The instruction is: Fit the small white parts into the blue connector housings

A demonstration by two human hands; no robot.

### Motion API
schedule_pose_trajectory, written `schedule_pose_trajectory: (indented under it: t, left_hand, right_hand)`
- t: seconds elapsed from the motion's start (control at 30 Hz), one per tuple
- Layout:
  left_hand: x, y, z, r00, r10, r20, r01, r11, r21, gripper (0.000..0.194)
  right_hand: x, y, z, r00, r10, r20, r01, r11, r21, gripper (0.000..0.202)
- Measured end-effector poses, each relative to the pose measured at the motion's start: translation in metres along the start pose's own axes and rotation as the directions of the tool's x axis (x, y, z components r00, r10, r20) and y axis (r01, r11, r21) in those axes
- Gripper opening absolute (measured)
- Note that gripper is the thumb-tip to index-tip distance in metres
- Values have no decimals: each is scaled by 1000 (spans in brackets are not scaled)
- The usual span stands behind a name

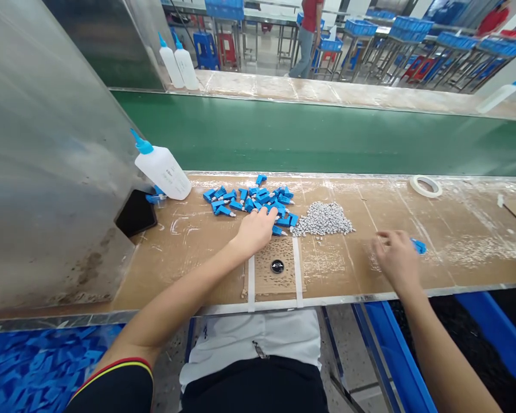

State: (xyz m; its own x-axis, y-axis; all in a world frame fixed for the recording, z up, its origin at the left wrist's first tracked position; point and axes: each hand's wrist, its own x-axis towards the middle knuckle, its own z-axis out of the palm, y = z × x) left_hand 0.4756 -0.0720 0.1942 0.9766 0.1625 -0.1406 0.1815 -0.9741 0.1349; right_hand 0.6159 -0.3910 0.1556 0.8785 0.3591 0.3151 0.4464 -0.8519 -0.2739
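Our left hand (pixel 254 230) meets the blue parts (pixel 262 198) at their near edge; we cannot confirm a grasp. The black disc (pixel 277 266) lies bodyward and slightly right of it, farther from our blurred right hand (pixel 399 259), grip indeterminable, beside a blue piece (pixel 419 246).

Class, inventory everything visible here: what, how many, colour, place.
Blue pieces: many, blue, heaped centrally; more lower left
Small bits: many, grey, right of heap
Round part: one, black, on cardboard pad
Bottles: four, white, blue-tipped, one near left, three on far ledge
Tape roll: one, whitish, bench right
Flat object: one, black, by left metal wall
Bench: one, brown, foreground
Strip: one, green, beyond bench
Crates, stools: several, blue or red, background
People: two, red tops, background
Left hand: one, bare, at heap
Right hand: one, bare, blurred, bench right
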Motion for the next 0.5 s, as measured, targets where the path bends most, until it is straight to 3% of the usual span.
schedule_pose_trajectory:
  t: [0.07, 0.13, 0.27, 0.33, 0.4, 0.5]
  left_hand:
    - [5, 4, -2, 999, -36, 11, 36, 999, 10, 40]
    - [10, 4, -5, 998, -66, 22, 65, 998, 16, 40]
    - [4, -12, -12, 998, -57, -5, 57, 998, -20, 30]
    - [-13, -26, -11, 992, -59, -112, 40, 986, -160, 23]
    - [-38, -38, -4, 960, -99, -262, -10, 922, -387, 20]
    - [-80, -45, 19, 920, -225, -322, -82, 691, -718, 20]
  right_hand:
    - [-5, -33, 14, 965, -176, 195, 124, 960, 251, 19]
    - [-8, -59, 27, 908, -284, 307, 152, 908, 391, 16]
    - [0, -85, 39, 872, -297, 388, 172, 929, 327, 12]
    - [6, -88, 40, 857, -297, 421, 205, 946, 251, 14]
    - [12, -88, 40, 835, -303, 459, 245, 952, 183, 16]
    - [17, -84, 40, 790, -332, 515, 310, 942, 131, 19]
